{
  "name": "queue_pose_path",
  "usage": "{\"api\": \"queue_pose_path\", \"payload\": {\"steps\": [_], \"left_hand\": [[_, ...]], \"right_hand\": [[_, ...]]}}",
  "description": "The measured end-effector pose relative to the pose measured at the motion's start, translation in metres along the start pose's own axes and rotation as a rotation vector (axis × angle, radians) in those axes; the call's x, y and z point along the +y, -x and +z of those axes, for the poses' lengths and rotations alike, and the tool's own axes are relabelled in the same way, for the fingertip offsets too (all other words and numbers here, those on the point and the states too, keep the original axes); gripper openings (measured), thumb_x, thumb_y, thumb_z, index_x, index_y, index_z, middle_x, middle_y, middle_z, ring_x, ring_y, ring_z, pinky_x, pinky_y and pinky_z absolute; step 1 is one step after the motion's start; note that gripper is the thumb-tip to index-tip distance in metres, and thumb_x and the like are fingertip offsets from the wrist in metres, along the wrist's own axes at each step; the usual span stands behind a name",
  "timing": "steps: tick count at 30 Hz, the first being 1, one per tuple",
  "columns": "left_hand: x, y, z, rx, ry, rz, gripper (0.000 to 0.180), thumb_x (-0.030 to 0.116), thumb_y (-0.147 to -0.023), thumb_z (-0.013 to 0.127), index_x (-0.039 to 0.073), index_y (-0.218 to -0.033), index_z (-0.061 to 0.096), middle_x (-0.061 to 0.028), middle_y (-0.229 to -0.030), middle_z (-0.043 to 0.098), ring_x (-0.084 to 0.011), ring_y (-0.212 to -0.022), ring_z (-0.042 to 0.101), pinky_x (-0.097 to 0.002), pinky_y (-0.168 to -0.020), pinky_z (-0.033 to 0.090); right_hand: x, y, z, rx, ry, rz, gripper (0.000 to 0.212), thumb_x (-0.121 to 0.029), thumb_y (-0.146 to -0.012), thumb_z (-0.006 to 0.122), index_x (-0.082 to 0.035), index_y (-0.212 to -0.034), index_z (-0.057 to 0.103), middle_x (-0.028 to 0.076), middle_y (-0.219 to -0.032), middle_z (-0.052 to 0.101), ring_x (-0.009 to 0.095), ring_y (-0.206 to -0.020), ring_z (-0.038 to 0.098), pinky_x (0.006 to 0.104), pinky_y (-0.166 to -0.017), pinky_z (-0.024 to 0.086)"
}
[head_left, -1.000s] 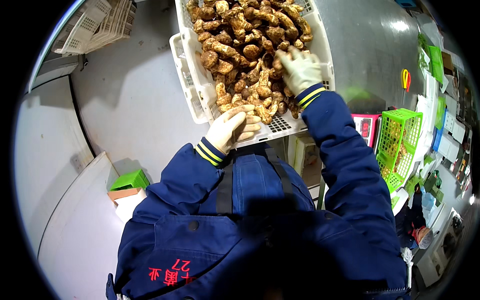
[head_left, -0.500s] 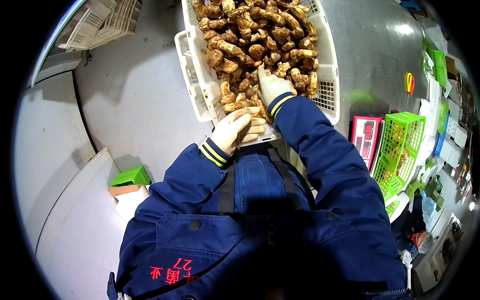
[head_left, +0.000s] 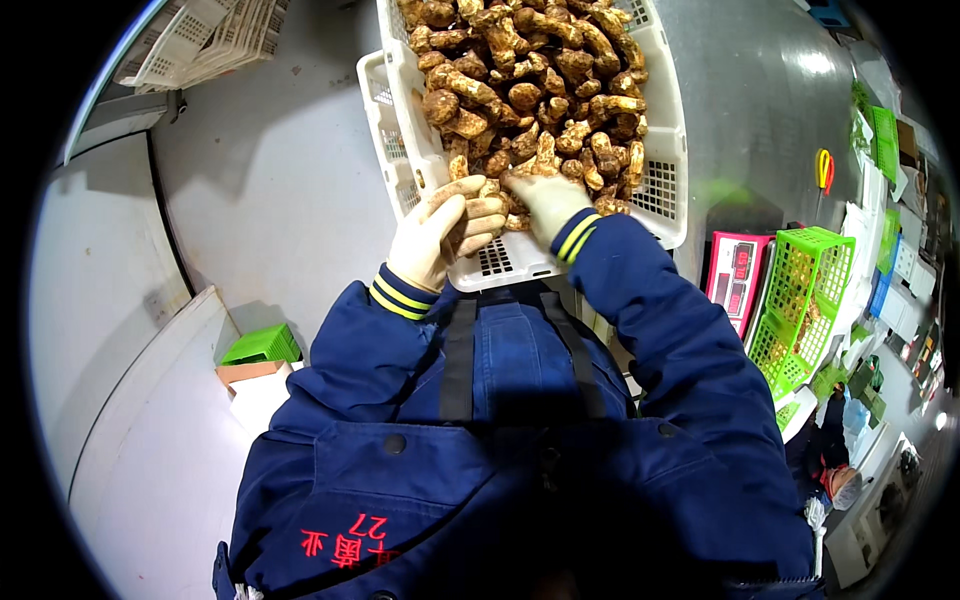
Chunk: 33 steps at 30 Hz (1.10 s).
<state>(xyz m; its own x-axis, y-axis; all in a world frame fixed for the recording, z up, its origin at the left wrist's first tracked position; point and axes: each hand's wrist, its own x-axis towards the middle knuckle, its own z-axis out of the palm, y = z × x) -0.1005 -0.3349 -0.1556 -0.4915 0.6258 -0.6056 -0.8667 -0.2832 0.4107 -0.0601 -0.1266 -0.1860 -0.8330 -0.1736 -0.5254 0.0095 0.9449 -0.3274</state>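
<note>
Long brown-and-cream mushrooms [head_left: 520,95] fill a white perforated plastic crate [head_left: 665,150] in front of me. My right hand [head_left: 552,205], in a pale glove, is down among the mushrooms at the crate's near end. Its fingers curl in and are partly hidden, closed around a mushroom [head_left: 544,158] whose length juts out beyond them. At the crate's near left corner, my left hand [head_left: 432,232], also gloved, is held palm inward. Its fingers are stretched out and lightly bent, with nothing held in them, and their tips reach the edge of the mushrooms.
Another white crate [head_left: 372,105] shows along the left side. To the right are a pink scale [head_left: 735,270], a green basket [head_left: 800,310] and scissors [head_left: 824,170] on a grey metal table [head_left: 740,90]. Stacked white crates [head_left: 200,45] stand far left; a green crate [head_left: 262,346] lies low left.
My right hand has drawn back toward me, and its fingers have curled in around a mushroom. My left hand has shifted left and slightly up, exposing the crate's near corner.
</note>
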Motion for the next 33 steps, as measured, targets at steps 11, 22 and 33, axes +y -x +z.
{"api": "queue_pose_path", "payload": {"steps": [11, 22, 33], "left_hand": [[-0.008, -0.006, 0.004, -0.067, 0.035, -0.058, 0.041, 0.023, -0.098, 0.050, 0.001, -0.133, 0.044, -0.0169, -0.116, 0.061, -0.0258, -0.103, 0.063, -0.0322, -0.083, 0.054], [0.017, -0.006, -0.014, 0.107, -0.032, 0.095, 0.041, 0.025, -0.099, 0.047, 0.003, -0.132, 0.047, -0.0160, -0.115, 0.062, -0.0249, -0.103, 0.064, -0.0327, -0.087, 0.053], [0.026, 0.001, -0.012, 0.080, -0.042, 0.092, 0.040, 0.025, -0.099, 0.047, 0.003, -0.133, 0.046, -0.0158, -0.119, 0.060, -0.0253, -0.106, 0.063, -0.0327, -0.087, 0.053]], "right_hand": [[0.073, 0.041, -0.057, 0.060, -1.744, 0.156, 0.042, -0.006, -0.093, 0.057, 0.001, -0.133, 0.048, 0.012, -0.127, 0.058, 0.018, -0.114, 0.058, 0.0280, -0.096, 0.048], [0.032, 0.015, -0.027, 0.363, -0.141, 0.038, 0.043, -0.003, -0.080, 0.063, -0.005, -0.123, 0.058, 0.017, -0.108, 0.066, 0.031, -0.096, 0.065, 0.0359, -0.088, 0.053], [0.055, -0.012, -0.013, 0.028, -1.467, 0.262, 0.036, -0.017, -0.085, 0.072, 0.001, -0.114, 0.064, 0.009, -0.105, 0.068, 0.014, -0.091, 0.064, 0.0259, -0.081, 0.051]]}}
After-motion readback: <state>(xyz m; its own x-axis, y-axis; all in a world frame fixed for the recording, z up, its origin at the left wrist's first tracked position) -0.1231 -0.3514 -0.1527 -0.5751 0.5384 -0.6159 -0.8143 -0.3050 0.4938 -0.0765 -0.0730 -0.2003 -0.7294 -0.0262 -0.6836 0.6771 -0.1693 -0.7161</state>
